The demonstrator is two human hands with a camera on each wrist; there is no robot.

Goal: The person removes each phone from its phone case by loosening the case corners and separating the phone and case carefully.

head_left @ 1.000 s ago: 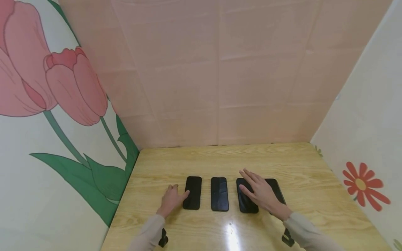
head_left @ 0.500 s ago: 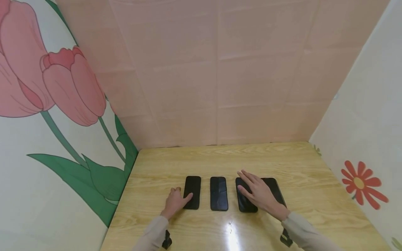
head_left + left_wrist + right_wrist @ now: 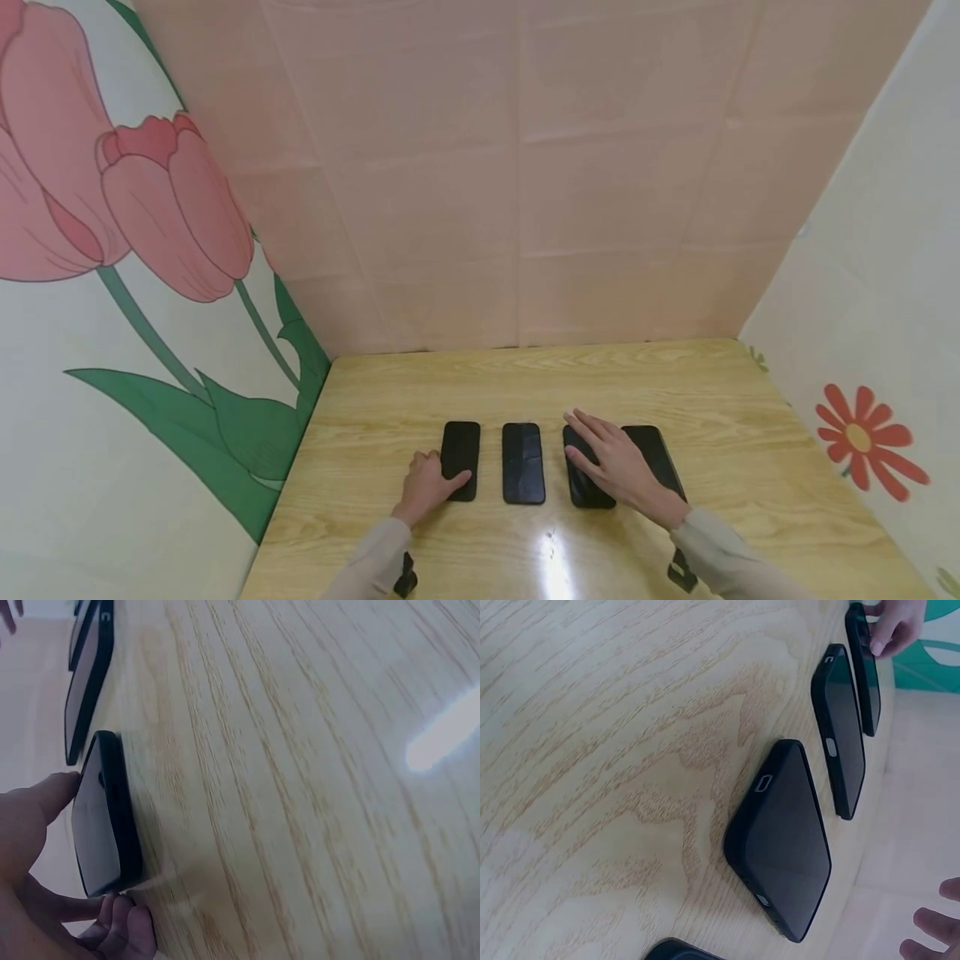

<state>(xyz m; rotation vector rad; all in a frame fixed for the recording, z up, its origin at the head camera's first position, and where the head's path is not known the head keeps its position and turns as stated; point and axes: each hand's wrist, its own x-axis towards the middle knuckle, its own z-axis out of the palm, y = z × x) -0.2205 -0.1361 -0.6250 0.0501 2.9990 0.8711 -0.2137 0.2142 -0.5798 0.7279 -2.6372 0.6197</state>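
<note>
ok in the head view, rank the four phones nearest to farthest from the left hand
1. Leftmost phone, touching left hand
2. Second phone, next rightward
3. Third phone, partly covered by right hand
4. Rightmost phone, partly hidden

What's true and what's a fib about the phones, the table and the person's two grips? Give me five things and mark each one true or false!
1. The left grip touches the leftmost phone. True.
2. The right grip is stretched out. True.
3. The right grip squeezes the leftmost phone. False: the right grip is farther right.
4. The second phone from the left lies flat on the table. True.
5. The table is bright blue. False: it is wood-coloured, with grain lines.
</note>
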